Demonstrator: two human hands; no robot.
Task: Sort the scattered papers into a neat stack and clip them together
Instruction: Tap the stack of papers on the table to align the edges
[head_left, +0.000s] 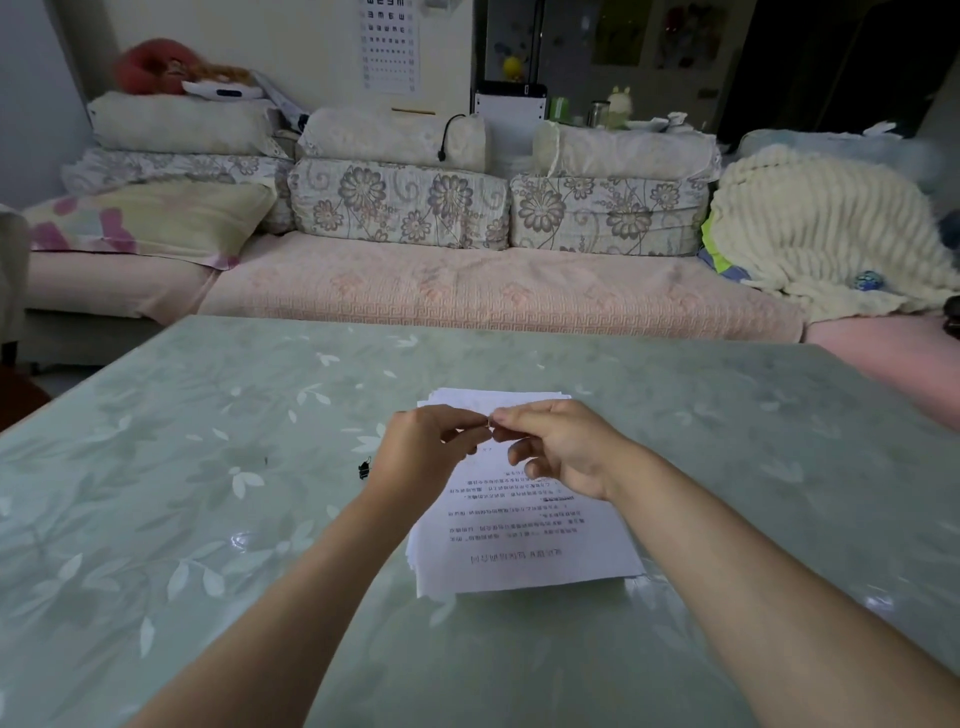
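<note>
A stack of white printed papers (524, 551) lies on the green table, its edges slightly fanned at the left and far side. Above the stack's far half, my left hand (423, 449) and my right hand (558, 447) meet fingertip to fingertip. Both pinch one small thing (490, 425) between thumb and forefinger; it is too small to identify. A small black binder clip (365, 469) lies on the table just left of my left wrist, apart from the papers.
The table (208, 467) has a pale green cover with white leaf prints under glossy film. Beyond its far edge runs a pink sofa (467, 291) with floral cushions, a pillow at the left and a cream blanket (821, 228) at the right.
</note>
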